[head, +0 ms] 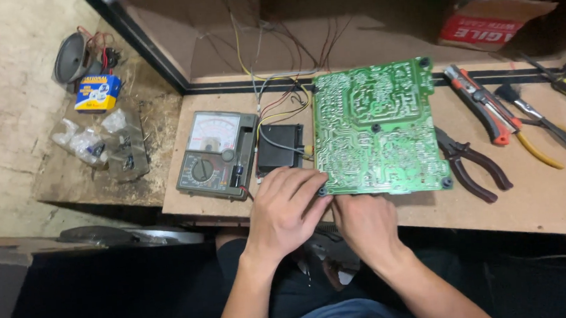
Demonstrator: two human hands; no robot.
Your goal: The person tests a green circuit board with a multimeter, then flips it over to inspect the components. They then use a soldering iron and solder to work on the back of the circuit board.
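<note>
While its solder side faces up, the green circuit board (pixel 376 130) (long axis running away from the person) is pinched at its near-left corner by the left hand (pixel 286 208) and right hand (pixel 365 223), on the wooden bench (pixel 534 189) beside a meter (pixel 216 155).

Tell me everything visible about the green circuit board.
The circuit board is a large green rectangle lying flat, solder side up, on the brown workbench. Pale traces and solder joints cover it, with dark screw posts at corners and centre. Wires run off its left edge. Both hands, left and right, meet at its near-left corner. Pliers lie against its right edge.
</note>
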